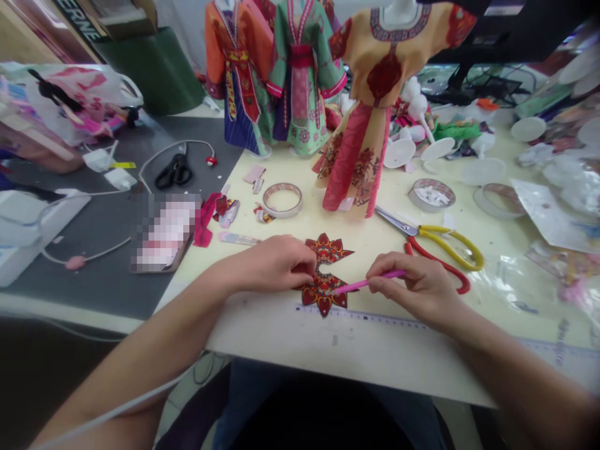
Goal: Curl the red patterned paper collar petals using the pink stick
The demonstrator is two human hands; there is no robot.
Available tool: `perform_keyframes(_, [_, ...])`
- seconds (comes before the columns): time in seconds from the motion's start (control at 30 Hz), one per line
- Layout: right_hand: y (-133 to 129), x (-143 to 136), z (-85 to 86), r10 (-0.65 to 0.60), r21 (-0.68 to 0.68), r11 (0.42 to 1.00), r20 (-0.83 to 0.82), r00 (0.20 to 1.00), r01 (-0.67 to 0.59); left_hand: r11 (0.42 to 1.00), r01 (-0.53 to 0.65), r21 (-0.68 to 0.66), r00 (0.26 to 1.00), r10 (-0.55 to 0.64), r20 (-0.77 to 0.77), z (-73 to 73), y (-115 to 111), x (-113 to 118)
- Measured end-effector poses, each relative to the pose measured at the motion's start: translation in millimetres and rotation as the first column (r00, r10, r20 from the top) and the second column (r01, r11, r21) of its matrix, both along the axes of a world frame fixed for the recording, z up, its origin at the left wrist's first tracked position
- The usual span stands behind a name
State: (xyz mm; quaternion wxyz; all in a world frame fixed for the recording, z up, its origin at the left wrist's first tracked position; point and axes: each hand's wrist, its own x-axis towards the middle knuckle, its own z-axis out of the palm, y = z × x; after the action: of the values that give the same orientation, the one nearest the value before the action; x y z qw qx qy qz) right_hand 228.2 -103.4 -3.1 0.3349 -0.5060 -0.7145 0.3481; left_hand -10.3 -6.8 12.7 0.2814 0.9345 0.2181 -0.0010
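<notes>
A red collar-shaped piece [324,306] with pointed petal edges and a gold and blue pattern lies flat near the table's front edge, its gap facing right. My left hand [281,264] is closed at its left side, fingertips curled down onto it and partly covering it. In my right hand [419,289] a slim pink pen-like stick [360,284] is pinched between thumb and fingers. Its tip points left and meets the lower half of the collar piece. Whether it is a pen or another tool I cannot make out. Below them runs a clear ruler [389,319].
Scissors with yellow and red handles [450,247] lie beyond my right hand. Behind stand dressed doll figures [300,81], tape rolls [282,200] and white plastic parts. Left are black scissors [174,172], a blurred phone-like object [164,234], fabric scraps [206,219] and a cable.
</notes>
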Motion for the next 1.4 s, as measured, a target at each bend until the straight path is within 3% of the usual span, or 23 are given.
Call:
perform_keyframes(0.27, [-3.1, -14.5, -5.2, 0.076, 0.027, 0.997, -0.007, 0.997, -0.075, 0.994, 0.013, -0.109, 0.99, -0.028, -0.141, 8.0, -4.2, -2.1])
perform_keyframes(1.4, [-2.0, -25.5, -12.4, 0.078, -0.078, 0.994, 0.012, 0.997, -0.077, 0.989, 0.036, -0.141, 0.988, -0.057, -0.146, 7.1, -6.1, -2.7])
